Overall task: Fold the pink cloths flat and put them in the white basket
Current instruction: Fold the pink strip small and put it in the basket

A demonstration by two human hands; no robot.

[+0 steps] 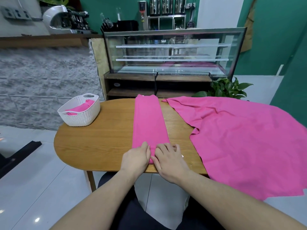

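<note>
I have both hands — left (136, 156), right (167, 159) — pinching the strip's (149, 120) near end on the surface (103, 138), a closed grip for folding it toward the basket (79, 112).

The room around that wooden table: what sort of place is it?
Probably a café or bakery. Behind the table stands an empty glass display case, with tall steel drink urns and a silver espresso machine on the back counter.
</note>
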